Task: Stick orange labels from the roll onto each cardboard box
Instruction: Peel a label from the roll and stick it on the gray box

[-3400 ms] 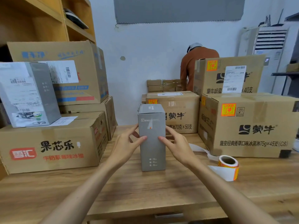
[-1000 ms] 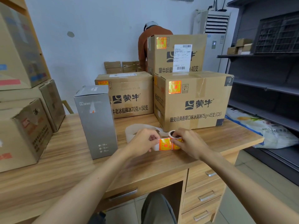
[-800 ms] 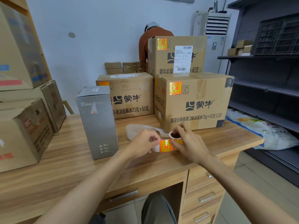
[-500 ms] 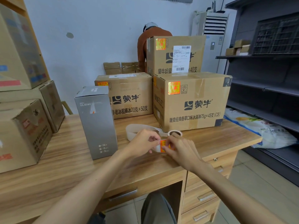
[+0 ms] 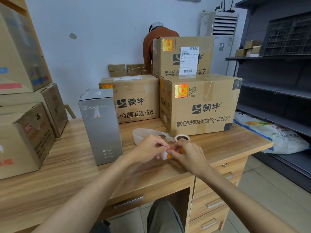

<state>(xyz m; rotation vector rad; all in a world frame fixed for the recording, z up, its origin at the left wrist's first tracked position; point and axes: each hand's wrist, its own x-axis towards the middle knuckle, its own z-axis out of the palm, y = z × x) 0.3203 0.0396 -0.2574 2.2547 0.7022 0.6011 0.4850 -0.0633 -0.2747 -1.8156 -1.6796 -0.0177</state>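
Pinching backing strip (image 5: 148, 132) in left hand (image 5: 148, 147), orange label (image 5: 169, 151) in right hand (image 5: 186, 155), beside roll (image 5: 182, 137); grey box (image 5: 101, 125) upright at left, cardboard box (image 5: 202, 105) close behind roll.

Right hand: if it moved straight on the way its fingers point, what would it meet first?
Likely the left hand, whose fingertips meet the right hand at the orange label on the roll; depth is unclear.

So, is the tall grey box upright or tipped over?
Upright: the tall grey cardboard box stands on its small end on the wooden desk.
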